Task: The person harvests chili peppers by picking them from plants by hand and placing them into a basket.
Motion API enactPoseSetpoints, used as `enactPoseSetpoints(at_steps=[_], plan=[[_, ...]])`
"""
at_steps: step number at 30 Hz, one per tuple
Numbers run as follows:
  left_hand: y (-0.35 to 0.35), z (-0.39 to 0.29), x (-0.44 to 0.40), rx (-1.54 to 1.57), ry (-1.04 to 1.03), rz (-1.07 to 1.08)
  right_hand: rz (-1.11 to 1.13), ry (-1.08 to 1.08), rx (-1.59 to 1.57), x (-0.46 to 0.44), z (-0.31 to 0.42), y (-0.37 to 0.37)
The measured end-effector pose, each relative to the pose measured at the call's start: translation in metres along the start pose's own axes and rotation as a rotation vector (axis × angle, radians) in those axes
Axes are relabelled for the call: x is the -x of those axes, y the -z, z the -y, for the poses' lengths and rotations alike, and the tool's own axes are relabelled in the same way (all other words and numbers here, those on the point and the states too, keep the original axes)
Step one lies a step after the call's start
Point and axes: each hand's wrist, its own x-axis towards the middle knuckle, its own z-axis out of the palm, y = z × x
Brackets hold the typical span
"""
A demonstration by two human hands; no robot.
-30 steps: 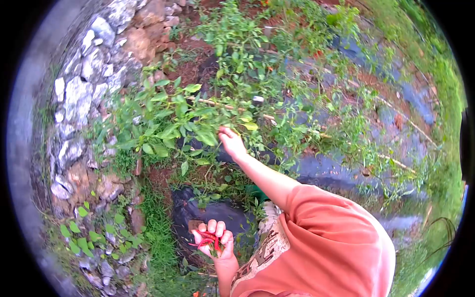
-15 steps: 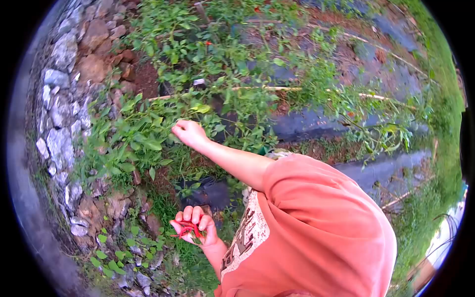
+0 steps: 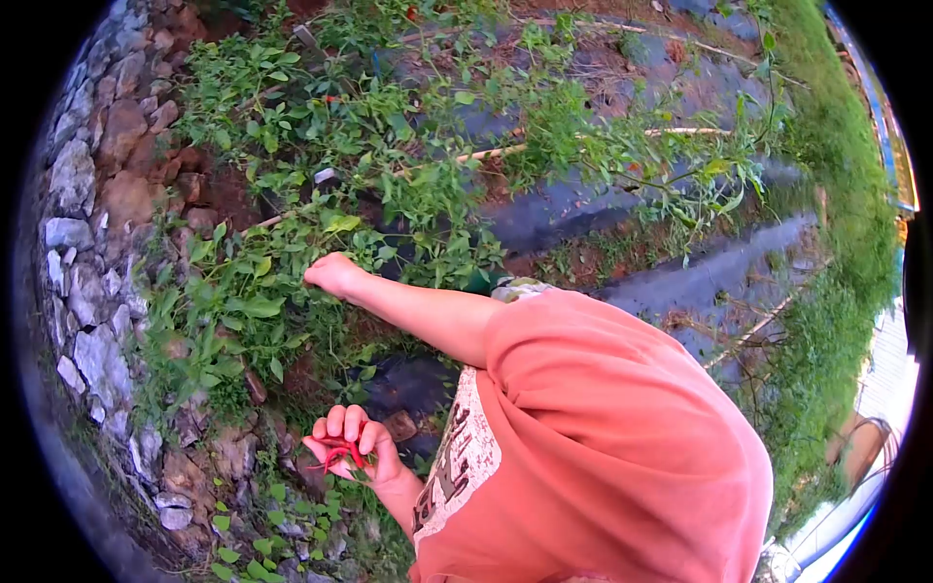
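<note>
The left hand (image 3: 375,455) is at the near left, palm turned up, its fingers curled in over a few thin red peppers (image 3: 355,454), pinning them against the palm. One pepper tip pokes out to the left, and a little green shows at the stem ends, by the heel of the hand

The right hand (image 3: 332,275) is farther off, well apart from the left one, at the end of a forearm (image 3: 428,316) stretched out to the left. It is at the edge of the leafy plants (image 3: 258,306), with its fingers bent inward and the tips hidden; whether they pinch a stem, a fruit or nothing, I cannot tell. A yellowish leaf (image 3: 341,223) is just beyond this hand on the far side

More of the plants spread to the far side and to the right, with a red spot or two among the leaves. A small white thing (image 3: 324,176) sits in the foliage beyond the right hand, and a thin stick (image 3: 493,153) runs through the growth. Dark sheeting (image 3: 554,214) covers strips of ground between the rows. Grey stones (image 3: 105,360) line the left side, and long grass (image 3: 831,146) borders the right. A loose salmon shirt (image 3: 622,418) with a pale print (image 3: 465,466) fills the near right
</note>
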Motion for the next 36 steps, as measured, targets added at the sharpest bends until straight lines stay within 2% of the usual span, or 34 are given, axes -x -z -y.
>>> enactPoseSetpoints(at_steps=[2, 6, 8, 11, 13, 14, 16, 18, 19, 21, 22, 23, 24, 25, 26, 28, 29, 30, 32, 34, 36], plan=[[0.000, -0.002, 0.001, 0.006, 0.003, -0.019, -0.006, -0.085, -0.071, 0.004, 0.002, 0.000], [0.010, -0.008, 0.000, 0.024, 0.035, 0.029, -0.026, -0.095, -0.080, 0.001, 0.002, -0.004], [0.013, -0.010, 0.000, 0.054, 0.030, 0.026, 0.036, -0.065, -0.171, -0.015, -0.019, -0.012], [0.015, -0.009, 0.001, 0.057, -0.002, 0.024, 0.065, 0.018, -0.170, -0.008, -0.014, -0.007], [0.014, -0.010, 0.001, 0.057, 0.005, 0.003, 0.189, -0.340, -0.236, 0.015, 0.014, 0.006], [0.014, -0.011, 0.003, 0.060, -0.005, 0.009, 0.271, -0.331, -0.213, 0.016, 0.018, 0.016], [0.016, -0.013, 0.003, 0.060, -0.024, -0.016, 0.355, -0.220, -0.250, 0.024, 0.037, 0.045], [0.017, -0.013, 0.003, 0.058, -0.048, -0.029, 0.256, 0.003, -0.213, 0.018, 0.079, 0.073], [0.019, -0.013, 0.003, 0.067, -0.047, -0.049, 0.235, 0.126, -0.301, 0.007, 0.107, 0.086], [0.026, -0.014, 0.002, 0.085, -0.049, -0.075, 0.051, 0.303, -0.229, -0.027, 0.166, 0.110], [0.031, -0.014, 0.003, 0.096, -0.048, -0.077, -0.064, 0.460, -0.161, -0.072, 0.181, 0.124], [0.035, -0.014, 0.004, 0.094, -0.043, -0.088, -0.178, 0.436, -0.057, -0.100, 0.200, 0.136], [0.041, -0.012, 0.002, 0.090, -0.039, -0.097, -0.199, 0.448, 0.015, -0.135, 0.210, 0.146], [0.048, -0.009, 0.002, 0.101, -0.038, -0.109, -0.327, 0.555, 0.292, -0.166, 0.217, 0.151], [0.058, -0.006, 0.001, 0.107, -0.037, -0.121, -0.317, 0.564, 0.301, -0.189, 0.218, 0.152], [0.073, 0.001, -0.002, 0.136, -0.050, -0.170, -0.389, 0.614, 1.179, -0.222, 0.220, 0.150], [0.080, 0.004, -0.004, 0.137, -0.054, -0.198, -0.377, 0.488, 1.287, -0.218, 0.221, 0.141], [0.084, 0.008, -0.005, 0.150, -0.055, -0.251, -0.426, 0.382, 1.543, -0.238, 0.215, 0.139], [0.090, 0.011, -0.007, 0.172, -0.030, -0.268, -0.374, 0.384, 1.797, -0.247, 0.208, 0.136], [0.096, 0.014, -0.009, 0.167, -0.013, -0.280, -0.349, 0.378, 1.857, -0.259, 0.205, 0.138], [0.098, 0.013, -0.011, 0.162, -0.008, -0.307, -0.035, 0.221, 1.984, -0.281, 0.203, 0.147]])
